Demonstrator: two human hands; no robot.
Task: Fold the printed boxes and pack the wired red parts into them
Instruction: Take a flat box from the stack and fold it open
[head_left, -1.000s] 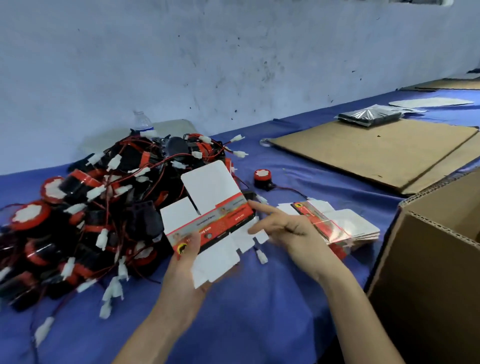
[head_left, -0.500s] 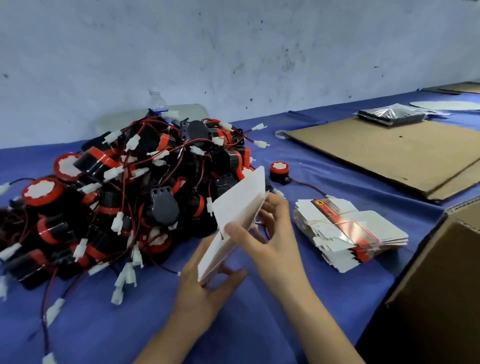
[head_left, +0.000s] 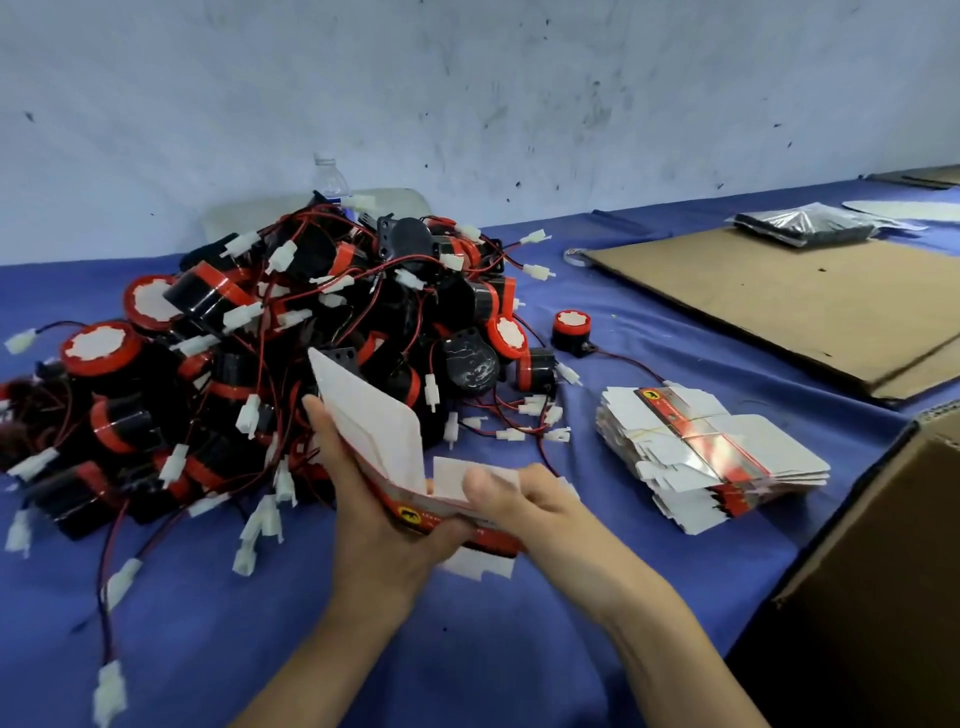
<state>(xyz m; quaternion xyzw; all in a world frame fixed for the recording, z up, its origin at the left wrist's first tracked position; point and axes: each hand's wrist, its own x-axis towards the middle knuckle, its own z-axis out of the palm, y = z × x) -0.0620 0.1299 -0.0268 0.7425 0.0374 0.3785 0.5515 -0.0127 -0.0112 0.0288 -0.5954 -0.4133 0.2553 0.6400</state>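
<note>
Head camera shows a white printed cardboard box blank with a red band (head_left: 374, 415) held just above the blue-clothed desk (head_left: 467, 649), directly in front of the tangled pile of red-and-black wired parts (head_left: 311, 332). The left hand (head_left: 374, 525) cradles it from beneath, its fingers (head_left: 319, 426) wrapped up behind the raised white panel to brace it upright. The right hand (head_left: 524, 499) pinches the lower flap, thumb on top, seemingly creasing along the red band. A banded stack of flat printed blanks (head_left: 696, 457) lies near the right hand, handy for the next box. A brown corrugated carton (head_left: 883, 571) stands at the right, probably for finished packs.
</note>
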